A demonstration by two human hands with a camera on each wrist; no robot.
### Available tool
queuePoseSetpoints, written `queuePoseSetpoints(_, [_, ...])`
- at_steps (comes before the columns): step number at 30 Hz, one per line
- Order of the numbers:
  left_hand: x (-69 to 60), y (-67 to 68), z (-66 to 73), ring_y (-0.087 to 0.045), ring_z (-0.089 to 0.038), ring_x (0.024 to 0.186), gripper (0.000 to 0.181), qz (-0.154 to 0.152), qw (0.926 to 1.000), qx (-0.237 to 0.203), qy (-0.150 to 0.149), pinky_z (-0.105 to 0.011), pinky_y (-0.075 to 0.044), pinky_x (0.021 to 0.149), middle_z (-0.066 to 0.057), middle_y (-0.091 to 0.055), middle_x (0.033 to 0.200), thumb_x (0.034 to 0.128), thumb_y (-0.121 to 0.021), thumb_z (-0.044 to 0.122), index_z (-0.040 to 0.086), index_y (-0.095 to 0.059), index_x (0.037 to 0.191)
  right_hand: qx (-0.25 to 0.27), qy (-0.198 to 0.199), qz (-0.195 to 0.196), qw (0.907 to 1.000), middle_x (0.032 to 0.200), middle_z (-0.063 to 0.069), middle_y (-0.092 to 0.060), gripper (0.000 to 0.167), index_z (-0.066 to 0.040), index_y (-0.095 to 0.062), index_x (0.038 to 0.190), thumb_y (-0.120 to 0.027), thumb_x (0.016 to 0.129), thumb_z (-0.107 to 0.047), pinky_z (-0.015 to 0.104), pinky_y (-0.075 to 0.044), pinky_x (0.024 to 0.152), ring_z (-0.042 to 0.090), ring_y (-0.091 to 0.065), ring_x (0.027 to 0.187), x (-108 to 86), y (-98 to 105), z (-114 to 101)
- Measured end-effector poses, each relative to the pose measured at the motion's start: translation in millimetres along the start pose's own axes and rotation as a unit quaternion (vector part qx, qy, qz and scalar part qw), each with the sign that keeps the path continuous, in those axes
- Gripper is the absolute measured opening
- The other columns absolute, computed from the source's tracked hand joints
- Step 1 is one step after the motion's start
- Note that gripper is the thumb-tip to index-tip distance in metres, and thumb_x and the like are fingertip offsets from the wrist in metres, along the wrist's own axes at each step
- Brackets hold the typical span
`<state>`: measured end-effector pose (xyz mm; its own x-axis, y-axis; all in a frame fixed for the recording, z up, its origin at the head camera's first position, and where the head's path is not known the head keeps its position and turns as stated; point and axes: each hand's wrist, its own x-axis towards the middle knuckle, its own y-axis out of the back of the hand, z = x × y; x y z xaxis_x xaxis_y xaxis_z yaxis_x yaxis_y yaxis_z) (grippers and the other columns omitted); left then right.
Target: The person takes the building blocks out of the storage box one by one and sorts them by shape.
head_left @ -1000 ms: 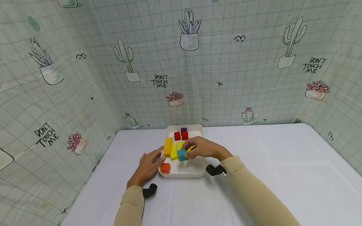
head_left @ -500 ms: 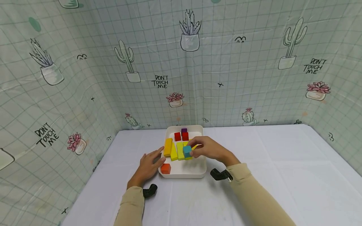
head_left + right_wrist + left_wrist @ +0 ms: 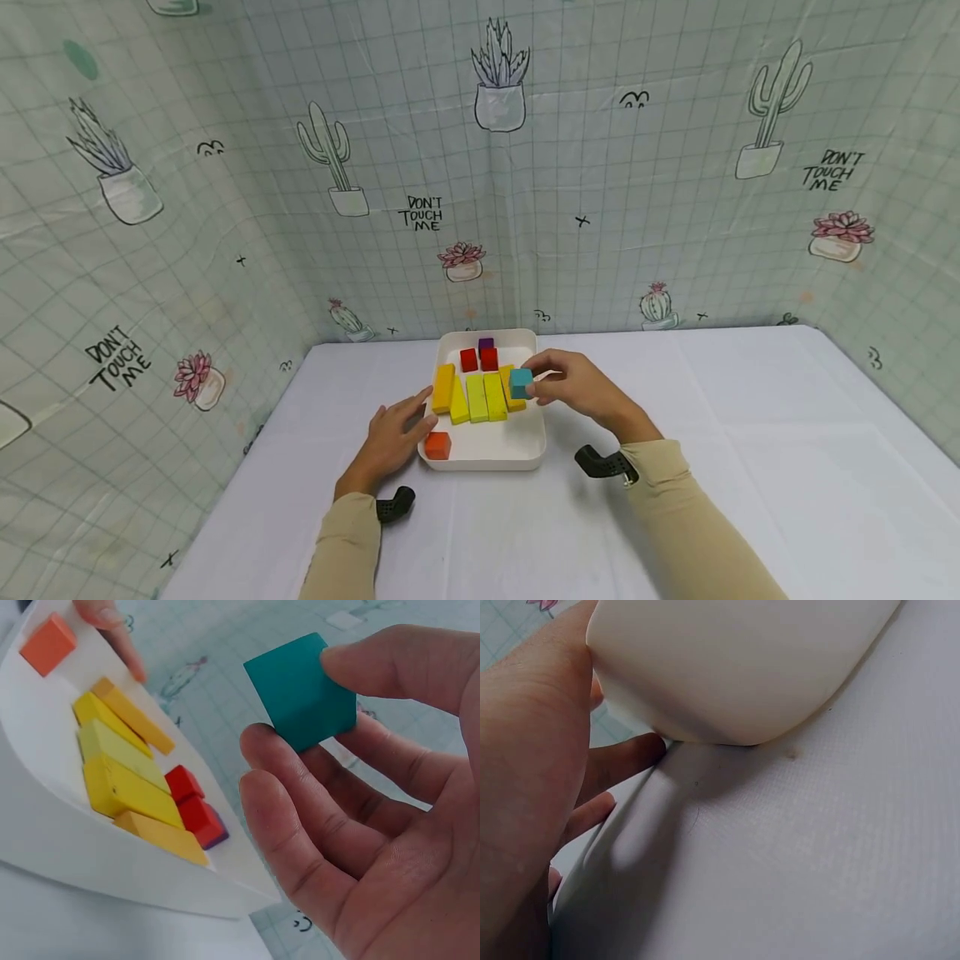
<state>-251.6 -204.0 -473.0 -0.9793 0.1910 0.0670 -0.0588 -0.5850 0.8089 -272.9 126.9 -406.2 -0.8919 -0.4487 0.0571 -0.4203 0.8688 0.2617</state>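
My right hand (image 3: 577, 385) pinches a teal cube (image 3: 521, 383) between thumb and fingers, raised over the right rim of a white tray (image 3: 480, 464). Close up in the right wrist view, the thumb presses one face of the cube and fingertips support it from below. My left hand (image 3: 392, 437) rests against the tray's left edge, its fingers extended and its thumb near an orange cube (image 3: 438, 446) in the front left corner. Yellow and amber blocks (image 3: 477, 397) lie side by side across the tray's middle. Behind them are two red cubes (image 3: 489, 359) and a purple block (image 3: 486, 343).
A white cloth (image 3: 720, 467) covers the table around the tray. Behind and to the left hangs a grid-patterned curtain (image 3: 570, 275) with plant drawings. Black wrist cameras (image 3: 607, 464) stick out from both wrists.
My right hand has carried the teal cube rightward, from above the tray's middle to its right side, uncovering the yellow and amber blocks. The left hand has stayed at the tray's edge.
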Motion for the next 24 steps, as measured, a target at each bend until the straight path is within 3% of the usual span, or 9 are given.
queuePoseSetpoints(14, [1.6, -0.8, 1.2, -0.034, -0.036, 0.144, 0.060, -0.002, 1.0000, -0.001, -0.005, -0.065, -0.001, 0.118, -0.012, -0.053, 0.147, 0.1021, -0.053, 0.046, 0.024, -0.038, 0.156, 0.015, 0.019, 0.067, 0.9974, 0.122, 0.019, -0.062, 0.041, 0.004, -0.059, 0.126, -0.071, 0.093, -0.016, 0.039, -0.059, 0.085, 0.032, -0.066, 0.102, -15.3, 42, 8])
queuePoseSetpoints(24, [-0.7, 2.1, 3.5, -0.035, -0.037, 0.143, 0.059, 0.005, 1.0000, -0.005, -0.006, -0.065, -0.002, 0.117, -0.014, -0.055, 0.145, 0.1026, -0.054, 0.042, 0.021, -0.040, 0.156, -0.009, -0.007, 0.080, 0.9968, 0.131, 0.021, -0.059, 0.048, 0.005, -0.056, 0.133, -0.070, 0.094, -0.018, 0.037, -0.058, 0.086, 0.035, -0.064, 0.106, -7.0, 54, 12])
